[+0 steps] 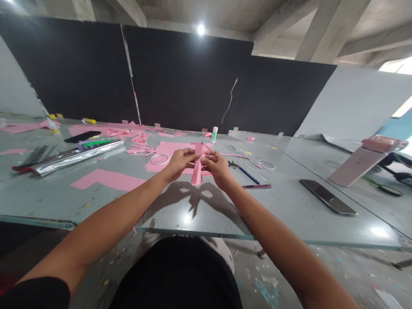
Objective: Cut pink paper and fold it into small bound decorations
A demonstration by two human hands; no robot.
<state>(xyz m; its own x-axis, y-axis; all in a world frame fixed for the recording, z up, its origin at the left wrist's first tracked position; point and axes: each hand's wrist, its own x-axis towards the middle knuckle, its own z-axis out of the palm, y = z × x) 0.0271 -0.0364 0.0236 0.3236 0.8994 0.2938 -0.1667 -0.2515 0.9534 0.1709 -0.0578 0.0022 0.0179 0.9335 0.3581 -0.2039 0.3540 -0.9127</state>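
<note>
A narrow folded pink paper strip (pixel 197 171) is held upright over the glass table (pixel 180 214), just above its surface. My left hand (pixel 179 163) pinches the strip near its top from the left. My right hand (pixel 217 166) pinches it from the right, fingertips meeting the left ones. Both hands are closed on the paper. Behind them lies a larger pink sheet (pixel 167 152) and a white ring (pixel 159 159).
Pink scraps (pixel 140 143) and an L-shaped pink piece (pixel 107 179) lie left. A silver foil roll (pixel 75 156), a glue stick (pixel 214 134), a pen (pixel 247 174), scissors (pixel 244 152), a black phone (pixel 327 196) and a propped pink phone (pixel 363 161) surround the hands.
</note>
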